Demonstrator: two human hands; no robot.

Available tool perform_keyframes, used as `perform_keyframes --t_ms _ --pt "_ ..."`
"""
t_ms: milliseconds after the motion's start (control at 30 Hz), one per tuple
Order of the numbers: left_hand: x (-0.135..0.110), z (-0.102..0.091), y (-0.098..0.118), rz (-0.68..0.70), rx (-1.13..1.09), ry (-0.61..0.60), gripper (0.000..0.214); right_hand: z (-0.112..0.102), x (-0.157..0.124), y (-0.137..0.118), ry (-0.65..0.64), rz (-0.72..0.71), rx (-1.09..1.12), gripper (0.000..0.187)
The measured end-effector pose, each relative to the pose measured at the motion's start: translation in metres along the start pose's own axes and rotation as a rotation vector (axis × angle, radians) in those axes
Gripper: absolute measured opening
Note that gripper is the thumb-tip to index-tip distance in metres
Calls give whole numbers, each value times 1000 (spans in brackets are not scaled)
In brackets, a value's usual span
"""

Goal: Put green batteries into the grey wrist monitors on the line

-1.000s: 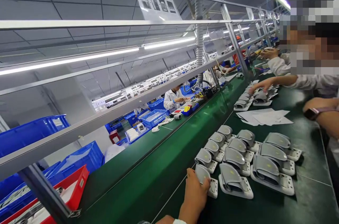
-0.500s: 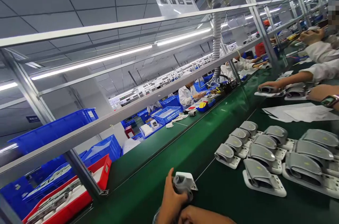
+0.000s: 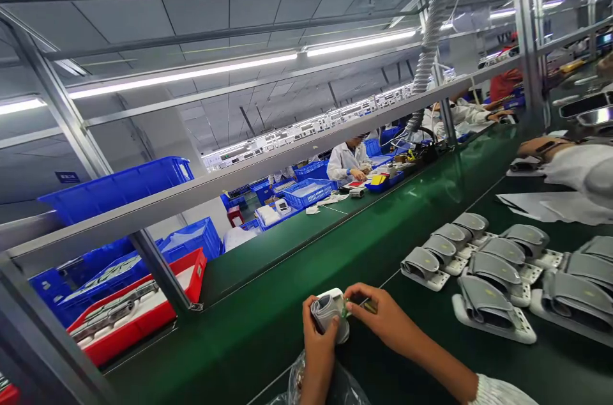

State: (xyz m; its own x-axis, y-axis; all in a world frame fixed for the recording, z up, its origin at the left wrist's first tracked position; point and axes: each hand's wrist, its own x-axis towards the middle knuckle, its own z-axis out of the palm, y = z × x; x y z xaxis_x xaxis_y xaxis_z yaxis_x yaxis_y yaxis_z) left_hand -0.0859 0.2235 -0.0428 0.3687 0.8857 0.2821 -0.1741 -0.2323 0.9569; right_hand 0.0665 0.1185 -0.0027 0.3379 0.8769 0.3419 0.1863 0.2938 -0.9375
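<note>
My left hand (image 3: 319,342) is wrapped round a rolled grey wrist cuff (image 3: 327,310) on a white plastic base, held tilted over the green bench. At the right edge of that base, the fingertips of my right hand (image 3: 383,315) are pinched together. A small greenish piece (image 3: 345,309) shows at those fingertips; its kind is too small to make out. To the right, several like cuffs stand in rows, the nearest cuff (image 3: 493,299) with its white base flat on the bench.
Crinkled clear plastic (image 3: 347,386) lies by my left forearm. A red tray (image 3: 194,277) with long parts stands at left, near blue bins (image 3: 201,236). White sheets (image 3: 550,206) lie behind the cuffs. A co-worker's sleeve (image 3: 575,165) reaches in from the right. A metal frame (image 3: 163,271) borders the bench.
My right hand has moved from low beside the left wrist up to the base's right edge. The cuff is turned in my left hand. The camera view has shifted, and the co-worker's arms have moved.
</note>
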Motion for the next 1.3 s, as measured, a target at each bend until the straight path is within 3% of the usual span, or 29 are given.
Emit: perform_keyframes --t_ms 100,300,500,667,1000,1300 --pt "-1 -6 -1 0 59 -42 52 -1 -1 5 86 2 -111 37" --pt "-11 -10 7 -72 138 -203 47 -3 -10 18 -28 -74 -311 27" --pt "-11 -9 5 -59 171 -176 49 0 -13 28 -107 -103 -357 20" --pt "-10 -8 6 -45 187 -177 50 4 -13 35 -73 -223 -404 18" --pt "-11 -7 7 -56 173 -184 51 5 -13 36 -33 -260 -460 17" --pt "-13 -7 10 -34 170 -235 47 9 -14 29 -265 -217 -958 19"
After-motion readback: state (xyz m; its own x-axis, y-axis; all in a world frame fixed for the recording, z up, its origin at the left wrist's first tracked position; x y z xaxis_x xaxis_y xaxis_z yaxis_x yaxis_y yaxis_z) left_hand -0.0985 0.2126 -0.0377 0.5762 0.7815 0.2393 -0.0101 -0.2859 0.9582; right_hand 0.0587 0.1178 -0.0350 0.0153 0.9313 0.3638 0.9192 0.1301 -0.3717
